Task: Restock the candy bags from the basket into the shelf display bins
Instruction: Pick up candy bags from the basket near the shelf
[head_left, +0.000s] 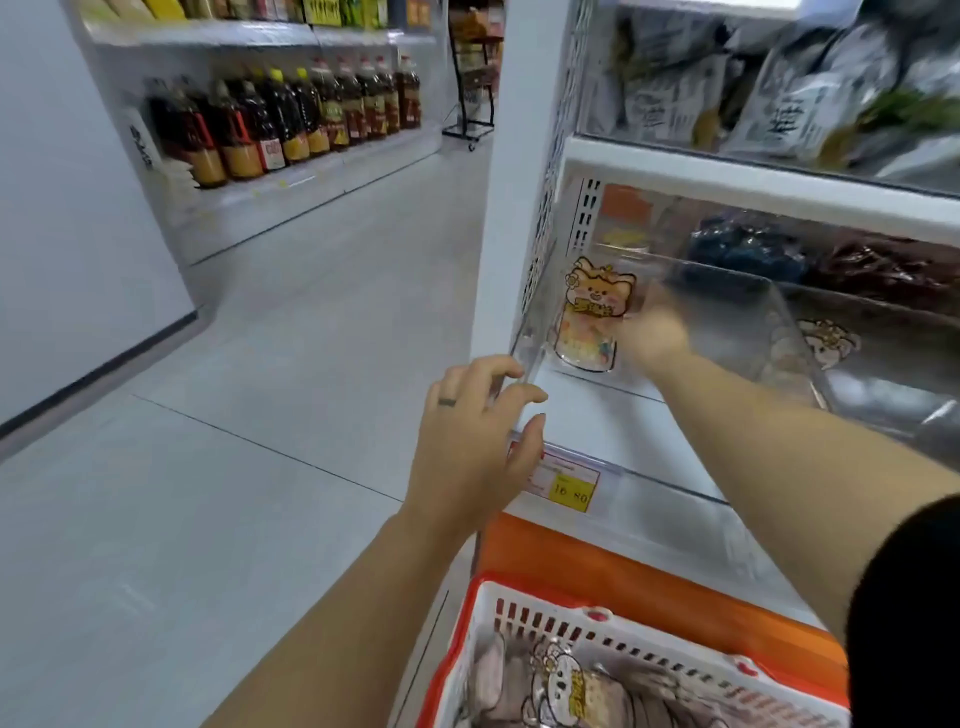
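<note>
A candy bag (592, 317) with a cartoon animal stands upright at the back of a clear display bin (524, 358) on the shelf. My right hand (655, 328) reaches into the bin beside the bag; motion blur hides its fingers. My left hand (480, 431) grips the bin's clear front left corner with thumb and fingers curled on the rim. At the bottom sits a white basket with a red rim (457, 654), holding more candy bags (566, 686).
The neighbouring bin to the right holds another cartoon bag (826, 340). A yellow price tag (571, 491) sits on the shelf edge. Packaged goods fill the shelf above (779, 93). Across the aisle floor (260, 364), a shelf carries oil bottles (291, 119).
</note>
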